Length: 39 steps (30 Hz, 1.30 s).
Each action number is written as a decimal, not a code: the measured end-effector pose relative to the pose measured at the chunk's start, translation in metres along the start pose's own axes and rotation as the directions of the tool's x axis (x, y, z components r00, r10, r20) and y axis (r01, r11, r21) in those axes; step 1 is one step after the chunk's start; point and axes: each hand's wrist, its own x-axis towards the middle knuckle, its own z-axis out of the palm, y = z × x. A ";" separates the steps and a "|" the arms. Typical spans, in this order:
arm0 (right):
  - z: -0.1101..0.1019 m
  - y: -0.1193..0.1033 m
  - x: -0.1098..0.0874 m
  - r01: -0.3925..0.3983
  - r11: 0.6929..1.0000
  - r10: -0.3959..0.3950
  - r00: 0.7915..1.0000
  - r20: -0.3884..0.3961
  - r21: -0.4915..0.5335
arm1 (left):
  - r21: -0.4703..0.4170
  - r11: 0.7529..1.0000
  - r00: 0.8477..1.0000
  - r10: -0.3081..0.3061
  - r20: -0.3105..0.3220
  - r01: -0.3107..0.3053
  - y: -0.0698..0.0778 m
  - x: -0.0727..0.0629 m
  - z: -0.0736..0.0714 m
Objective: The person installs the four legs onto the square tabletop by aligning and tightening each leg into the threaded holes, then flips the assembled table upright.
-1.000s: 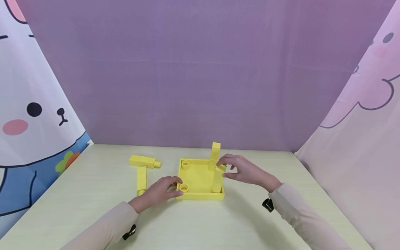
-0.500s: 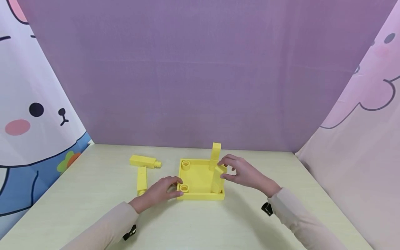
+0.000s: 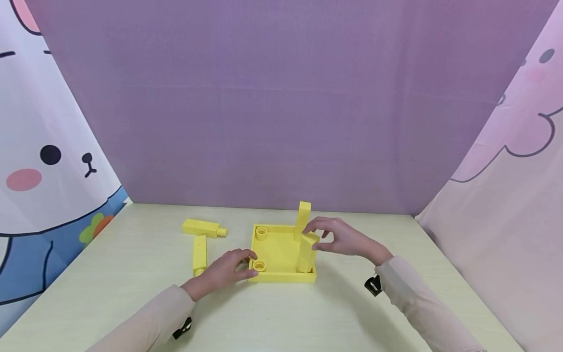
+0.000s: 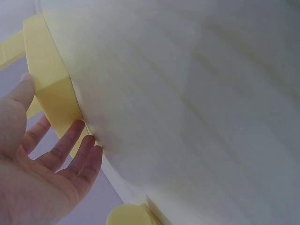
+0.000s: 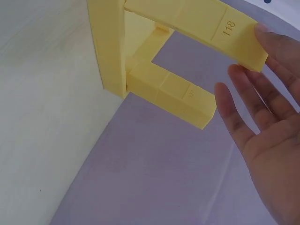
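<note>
A square yellow base (image 3: pixel 283 277) with raised walls lies on the table, its inside facing up. My left hand (image 3: pixel 224 269) holds its near left corner between thumb and fingers. At the near right corner stands a square yellow leg (image 3: pixel 306 254), and my right hand (image 3: pixel 345 238) pinches its upper end. In the right wrist view this leg (image 5: pixel 201 23) bears the number 118. Another leg (image 3: pixel 303 215) rises upright from the far right corner. Round sockets show at the near left (image 3: pixel 259 265) and far left corners. The held leg's lower joint is hidden.
Two loose yellow legs lie left of the base: one (image 3: pixel 201 228) points sideways with a threaded-looking end, the other (image 3: pixel 200 254) lies lengthwise near my left wrist. A purple backdrop (image 3: pixel 272 107) stands behind the table (image 3: pixel 281 318), with printed cloths at both sides.
The held leg has turned a little about its length, and my right fingers have shifted slightly around its top. My left hand and the base stay in place.
</note>
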 end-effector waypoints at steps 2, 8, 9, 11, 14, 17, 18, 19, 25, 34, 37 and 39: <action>0.000 0.001 0.000 -0.001 1.000 0.001 1.000 0.000 0.008 | 0.007 1.000 1.000 0.004 -0.002 -0.004 -0.001 0.000 0.001; 0.002 0.000 -0.001 -0.021 1.000 0.021 1.000 -0.020 0.020 | 0.001 1.000 1.000 0.006 -0.003 -0.006 -0.002 0.000 0.001; 0.003 0.000 -0.001 -0.024 1.000 0.025 0.999 -0.028 0.018 | 0.001 1.000 1.000 0.007 -0.004 -0.007 -0.001 0.000 0.001; 0.006 0.001 -0.002 -0.032 0.999 0.033 0.998 -0.049 0.021 | 0.000 1.000 1.000 0.006 -0.005 -0.006 -0.001 0.000 0.001; 0.010 0.001 -0.003 -0.032 0.999 0.033 0.995 -0.098 0.019 | 0.001 1.000 1.000 0.003 -0.004 -0.003 -0.001 0.000 0.001; 0.014 0.001 -0.003 -0.020 1.000 0.021 0.989 -0.146 0.007 | 0.002 1.000 1.000 0.005 -0.003 -0.005 -0.001 0.001 0.001; 0.015 0.001 -0.004 -0.020 1.000 0.020 0.987 -0.158 0.003 | 0.001 1.000 1.000 0.006 -0.003 -0.006 -0.001 0.001 0.001; 0.016 0.001 -0.004 -0.021 1.000 0.020 0.986 -0.167 -0.001 | 0.002 1.000 1.000 0.008 -0.003 -0.008 -0.002 0.001 0.001; 0.016 -0.001 -0.005 -0.030 1.000 0.028 0.985 -0.172 -0.006 | 0.002 1.000 1.000 0.006 -0.005 -0.006 -0.002 0.001 0.001; 0.008 0.001 -0.003 -0.039 0.999 0.039 0.994 -0.102 0.000 | 0.011 1.000 1.000 0.003 -0.009 -0.003 0.000 0.001 0.001; 0.006 0.004 -0.003 -0.047 0.999 0.048 0.996 -0.077 0.012 | 0.013 1.000 1.000 0.005 -0.009 -0.005 0.000 0.001 0.001; 0.006 0.005 -0.003 -0.052 0.998 0.054 0.996 -0.066 0.024 | 0.014 1.000 1.000 0.005 -0.008 -0.005 -0.001 0.001 0.001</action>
